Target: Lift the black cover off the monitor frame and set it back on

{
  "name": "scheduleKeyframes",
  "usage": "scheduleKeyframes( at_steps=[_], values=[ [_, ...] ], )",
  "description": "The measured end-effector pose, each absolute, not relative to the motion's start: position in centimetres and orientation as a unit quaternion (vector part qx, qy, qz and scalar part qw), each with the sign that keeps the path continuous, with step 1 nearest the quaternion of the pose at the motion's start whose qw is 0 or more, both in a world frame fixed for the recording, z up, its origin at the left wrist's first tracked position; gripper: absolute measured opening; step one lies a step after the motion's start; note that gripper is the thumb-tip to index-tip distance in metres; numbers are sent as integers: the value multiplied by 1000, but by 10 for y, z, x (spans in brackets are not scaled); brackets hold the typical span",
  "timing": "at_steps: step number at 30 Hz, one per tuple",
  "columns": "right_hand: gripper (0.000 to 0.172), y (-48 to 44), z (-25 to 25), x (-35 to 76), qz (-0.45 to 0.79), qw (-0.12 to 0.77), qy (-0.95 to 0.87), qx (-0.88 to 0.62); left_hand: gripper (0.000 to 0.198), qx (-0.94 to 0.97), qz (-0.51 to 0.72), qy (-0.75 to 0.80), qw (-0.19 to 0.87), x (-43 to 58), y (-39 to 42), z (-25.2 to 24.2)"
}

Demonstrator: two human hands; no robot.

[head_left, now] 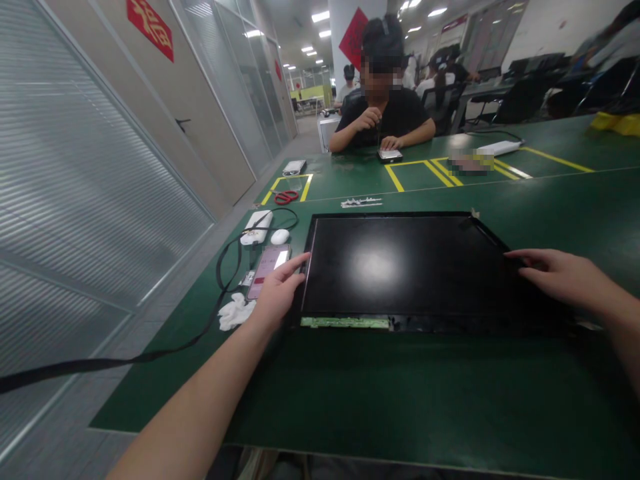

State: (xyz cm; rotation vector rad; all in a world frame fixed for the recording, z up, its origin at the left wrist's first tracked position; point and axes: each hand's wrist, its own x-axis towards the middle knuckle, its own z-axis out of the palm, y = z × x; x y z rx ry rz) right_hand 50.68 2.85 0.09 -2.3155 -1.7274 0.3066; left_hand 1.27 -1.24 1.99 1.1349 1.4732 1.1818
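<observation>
A black flat display panel (400, 267) lies on the green table before me. Its frame is dark, and a green circuit strip (345, 323) shows along the left part of the near edge. My left hand (275, 293) grips the panel's left edge with thumb and fingers. At the right edge, my right hand (555, 270) holds the frame between thumb and forefinger; its other fingers are partly hidden. A pale tab (475, 213) sticks up at the panel's far right corner.
Left of the panel are a phone (267, 270), a white round case (280, 237), a white power bank (257, 227), crumpled tissue (235, 312) and a black strap (150, 357). Red-handled scissors (287, 197) lie beyond. Across the table a person (383, 113) handles a small device (389, 155).
</observation>
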Motion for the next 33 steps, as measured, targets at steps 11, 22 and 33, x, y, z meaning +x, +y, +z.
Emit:
scheduleKeyframes(
  at_steps=[11, 22, 33],
  values=[
    [49, 28, 1, 506, 98, 108, -598, -788, 48, 284, 526, 562, 571, 26, -12, 22],
    [52, 29, -1, 510, 104, 89, -610, -781, 70, 266, 518, 541, 607, 24, -11, 21],
    [52, 26, 5, 504, 95, 74, -613, -781, 85, 350, 467, 505, 635, 19, -14, 21]
  ],
)
